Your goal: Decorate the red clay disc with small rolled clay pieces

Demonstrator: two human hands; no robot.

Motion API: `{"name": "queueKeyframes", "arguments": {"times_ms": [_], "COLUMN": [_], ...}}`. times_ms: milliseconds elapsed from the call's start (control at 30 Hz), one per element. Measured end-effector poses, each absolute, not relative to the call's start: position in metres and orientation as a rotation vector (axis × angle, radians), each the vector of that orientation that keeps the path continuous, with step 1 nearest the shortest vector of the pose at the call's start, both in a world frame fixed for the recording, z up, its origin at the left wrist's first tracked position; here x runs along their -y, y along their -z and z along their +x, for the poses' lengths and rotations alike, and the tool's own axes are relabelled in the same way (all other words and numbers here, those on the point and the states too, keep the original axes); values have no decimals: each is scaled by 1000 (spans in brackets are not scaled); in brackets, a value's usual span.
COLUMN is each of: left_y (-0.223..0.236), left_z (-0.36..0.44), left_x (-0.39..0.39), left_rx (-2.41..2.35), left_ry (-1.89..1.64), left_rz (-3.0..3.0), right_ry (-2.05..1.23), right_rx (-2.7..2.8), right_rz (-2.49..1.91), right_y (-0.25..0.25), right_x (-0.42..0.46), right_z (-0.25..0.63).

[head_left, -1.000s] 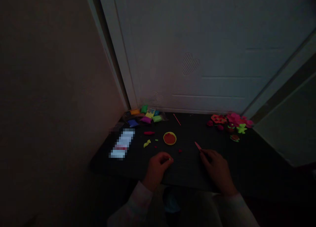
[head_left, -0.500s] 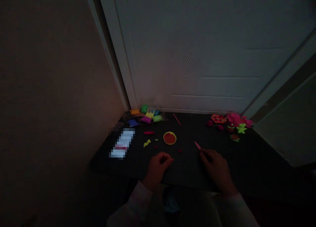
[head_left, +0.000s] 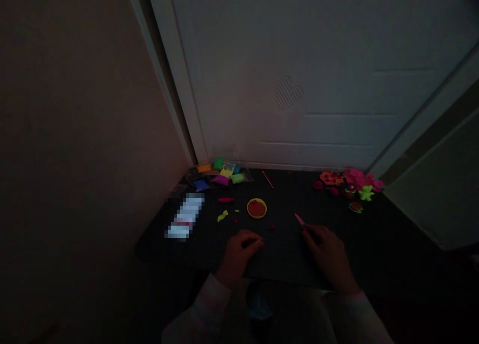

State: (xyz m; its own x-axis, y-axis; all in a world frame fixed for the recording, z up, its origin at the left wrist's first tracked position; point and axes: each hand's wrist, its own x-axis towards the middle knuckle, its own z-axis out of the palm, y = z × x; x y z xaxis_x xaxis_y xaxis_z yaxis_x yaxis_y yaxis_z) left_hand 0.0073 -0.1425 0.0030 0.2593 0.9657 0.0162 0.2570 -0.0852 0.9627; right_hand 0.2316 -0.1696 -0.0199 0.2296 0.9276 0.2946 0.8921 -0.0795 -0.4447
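My left hand (head_left: 241, 251) is closed in a pinch near the table's front edge; whatever its fingertips hold, if anything, is too small and dark to name. In my right hand (head_left: 329, 254) is a pink clay knife (head_left: 299, 219), its blade pointing forward and left. Ahead of my hands lies a yellow-rimmed disc with a red middle (head_left: 257, 208), apparently of modelling clay. A small dark red lump (head_left: 272, 227) rests between my hands. Left of the disc are a yellow clay piece (head_left: 222, 215), a small green bit (head_left: 237, 211) and a magenta clay roll (head_left: 225, 200).
Colourful clay packets (head_left: 221, 179) are heaped at the back left. A blurred-out bright, phone-like rectangle (head_left: 186, 216) lies at the left. A thin pink stick (head_left: 268, 179) lies at the back. Pink clay flowers (head_left: 357, 179) and a yellow-green bear figure (head_left: 365, 193) sit at the right.
My left fingertips have shifted very slightly and stay pinched. My right hand keeps the clay knife in the same place. The view has tilted a little.
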Motion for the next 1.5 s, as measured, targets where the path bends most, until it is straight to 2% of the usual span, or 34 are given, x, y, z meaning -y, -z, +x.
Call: {"name": "queueKeyframes", "arguments": {"times_ms": [700, 1100, 1500], "left_y": [1, -11, 0], "left_z": [6, 6, 7], "left_x": [142, 144, 143], "left_rx": [-1183, -1173, -1235], "left_ry": [-922, -888, -898], "left_rz": [1582, 1562, 1495], "right_ry": [-102, -101, -101], "right_rx": [1662, 1658, 1654], "right_rz": [-1982, -1986, -2003], "right_y": [20, 19, 19], "right_x": [170, 170, 170], "right_z": [231, 232, 232]}}
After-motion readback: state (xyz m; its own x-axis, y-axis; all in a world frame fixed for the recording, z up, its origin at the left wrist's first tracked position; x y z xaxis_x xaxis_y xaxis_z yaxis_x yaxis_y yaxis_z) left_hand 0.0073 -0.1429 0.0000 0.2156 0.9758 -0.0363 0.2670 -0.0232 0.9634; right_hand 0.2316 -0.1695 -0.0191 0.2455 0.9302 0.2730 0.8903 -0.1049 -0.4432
